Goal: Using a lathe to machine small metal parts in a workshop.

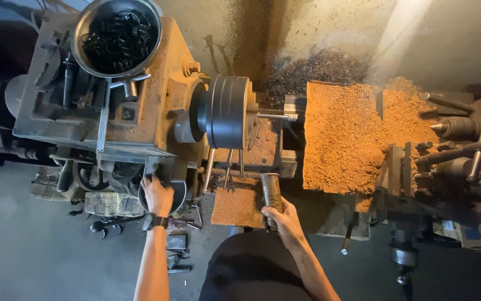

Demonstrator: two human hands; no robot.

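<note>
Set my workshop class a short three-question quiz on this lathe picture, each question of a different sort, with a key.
1. True or false: the left hand rests on a round handwheel at the front of the lathe headstock.
2. What does the right hand hold? A) a paintbrush B) a short, rusty metal cylinder C) a hammer
3. Fill in: the metal bowl on top of the headstock holds dark, coiled ____.

Key
1. True.
2. B: the short cylinder stands about upright in the grip, near the chuck and the heap of orange-brown chips.
3. Springs.
</note>
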